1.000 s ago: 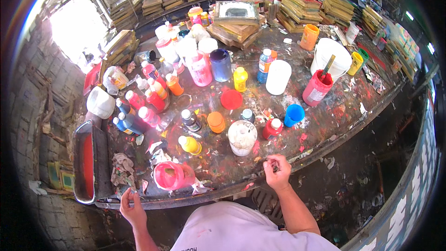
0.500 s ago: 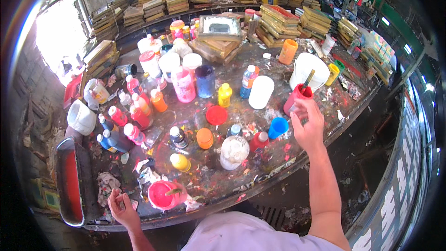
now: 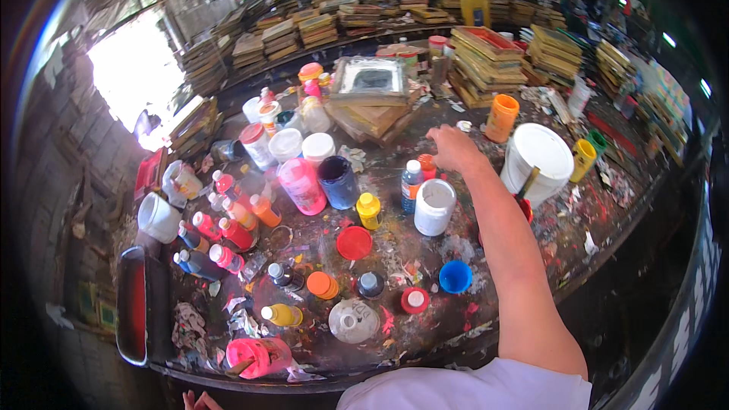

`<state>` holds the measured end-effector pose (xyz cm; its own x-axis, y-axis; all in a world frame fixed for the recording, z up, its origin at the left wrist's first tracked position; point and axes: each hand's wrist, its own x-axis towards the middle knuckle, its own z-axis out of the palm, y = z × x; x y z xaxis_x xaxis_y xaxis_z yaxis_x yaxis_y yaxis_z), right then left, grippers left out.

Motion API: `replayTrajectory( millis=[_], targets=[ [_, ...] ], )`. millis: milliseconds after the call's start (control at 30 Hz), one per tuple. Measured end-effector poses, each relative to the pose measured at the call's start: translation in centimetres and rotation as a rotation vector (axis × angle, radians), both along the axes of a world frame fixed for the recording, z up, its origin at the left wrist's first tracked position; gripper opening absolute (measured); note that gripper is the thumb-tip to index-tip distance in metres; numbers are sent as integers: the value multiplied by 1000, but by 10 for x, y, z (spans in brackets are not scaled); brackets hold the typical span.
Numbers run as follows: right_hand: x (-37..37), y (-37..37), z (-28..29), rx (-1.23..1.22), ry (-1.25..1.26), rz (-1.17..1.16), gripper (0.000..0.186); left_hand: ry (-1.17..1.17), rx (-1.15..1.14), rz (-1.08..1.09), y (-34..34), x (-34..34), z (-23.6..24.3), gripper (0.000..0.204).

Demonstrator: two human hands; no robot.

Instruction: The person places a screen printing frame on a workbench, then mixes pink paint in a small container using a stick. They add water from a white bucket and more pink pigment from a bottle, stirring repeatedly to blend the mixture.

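Observation:
My right hand [image 3: 452,149] reaches across the paint-spattered table [image 3: 493,311], fingers apart and bent, beside a small orange-red container [image 3: 426,168]; whether it touches this is unclear. Near it stand a blue bottle with an orange label [image 3: 410,191], a white jar [image 3: 434,214], an orange cup [image 3: 499,125] and a white bucket [image 3: 524,163]. A red pot with a stick is mostly hidden behind my forearm. My left hand [image 3: 201,402] shows only partly at the bottom edge, fingers loosely bent and apart, below a pink tub with a stick [image 3: 254,353].
Several paint bottles [image 3: 235,235] crowd the left half, beside a trough of red liquid [image 3: 133,307]. A blue cup [image 3: 455,278] and red lid [image 3: 354,243] lie nearer. Stacked wooden frames [image 3: 486,64] and a screen frame [image 3: 370,76] fill the back.
My right hand has moved from the front edge, past the red pot, forward toward the middle back of the table. My left hand has dropped mostly out of view, and the camera has shifted.

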<state>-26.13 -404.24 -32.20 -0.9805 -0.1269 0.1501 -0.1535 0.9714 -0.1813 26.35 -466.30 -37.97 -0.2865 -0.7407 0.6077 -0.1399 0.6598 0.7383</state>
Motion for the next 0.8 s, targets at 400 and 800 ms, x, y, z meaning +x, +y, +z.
replayTrajectory(
  millis=[400, 800],
  targets=[
    [-90, -19, -66, 235, -511, 137, 41, -134, -145, 538, 83, 88, 76, 50],
    [-37, -42, 129, -43, -17, 338, 65, -9, -206, 241, -26, 96, 63, 49]
  ],
)
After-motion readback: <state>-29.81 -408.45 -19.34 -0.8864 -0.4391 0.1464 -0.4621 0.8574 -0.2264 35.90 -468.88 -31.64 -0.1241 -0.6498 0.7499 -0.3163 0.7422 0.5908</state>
